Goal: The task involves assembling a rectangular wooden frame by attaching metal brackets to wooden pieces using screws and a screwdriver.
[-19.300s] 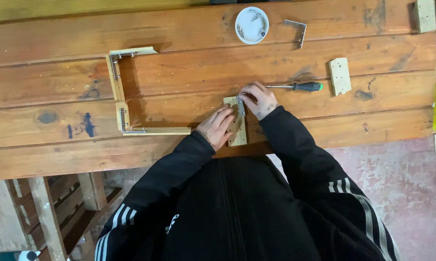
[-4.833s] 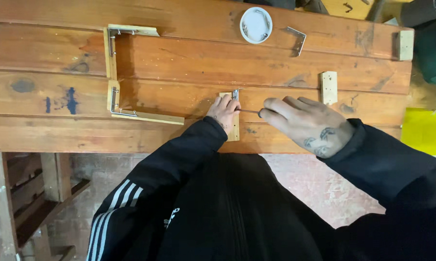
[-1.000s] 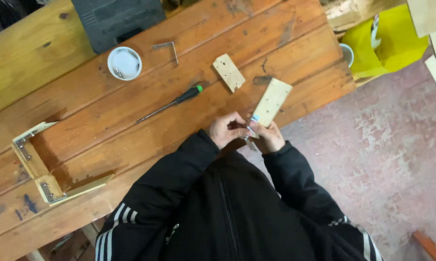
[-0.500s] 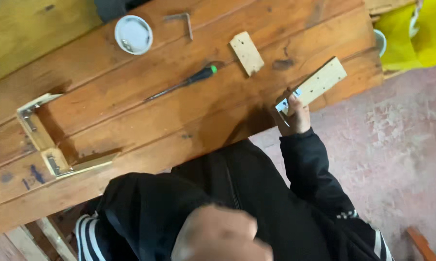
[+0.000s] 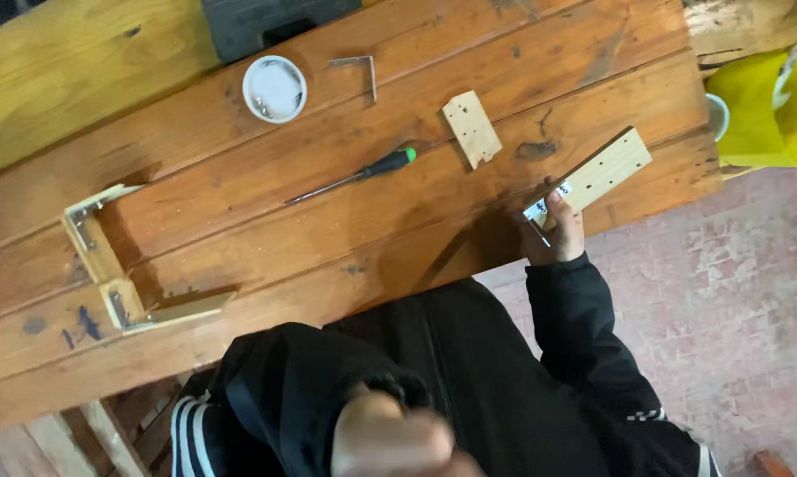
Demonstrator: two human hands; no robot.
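My right hand point(image 5: 557, 234) grips one end of a pale wooden strip point(image 5: 603, 170) with small holes, held at the table's near edge; a small metal bracket point(image 5: 537, 212) sits at the gripped end. My left hand point(image 5: 390, 437) is raised close to the camera, blurred, at the bottom of the view, away from the table; whether it holds anything cannot be told. A screwdriver point(image 5: 354, 177) with a black and green handle lies on the brown plank table point(image 5: 239, 230). A short pale wood block point(image 5: 472, 129) lies beyond it.
A U-shaped frame of pale wood strips with metal corner brackets point(image 5: 107, 274) lies at the left. A white round dish point(image 5: 275, 88) with small parts and a metal angle bracket point(image 5: 359, 69) sit farther back. A dark case point(image 5: 266, 22) is at the far edge. Yellow fabric point(image 5: 774, 106) at right.
My left hand has let go of the strip and come up toward the camera. My right hand keeps the strip at the table's edge. The view has shifted slightly.
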